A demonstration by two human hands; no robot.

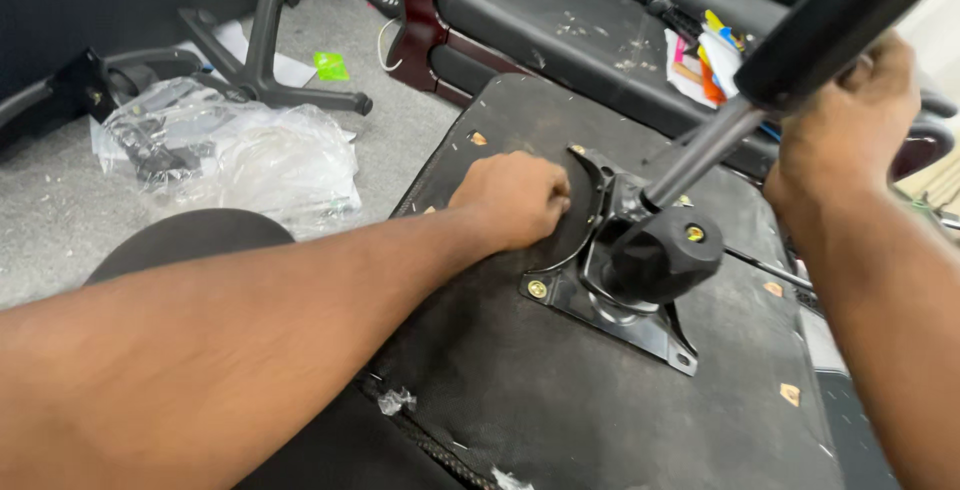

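An upturned chair seat with a black fabric underside lies in front of me. A black metal tilt mechanism with brass bolts is mounted on it, and a gas cylinder rises from it toward the upper right. My left hand is closed against the left edge of the mechanism plate; what its fingers hold is hidden. My right hand wraps the thick black part of the cylinder.
A black star-shaped chair base and crumpled clear plastic bags lie on the grey carpet at left. A dark leather seat with colourful wrappers stands behind. My knee is at lower left.
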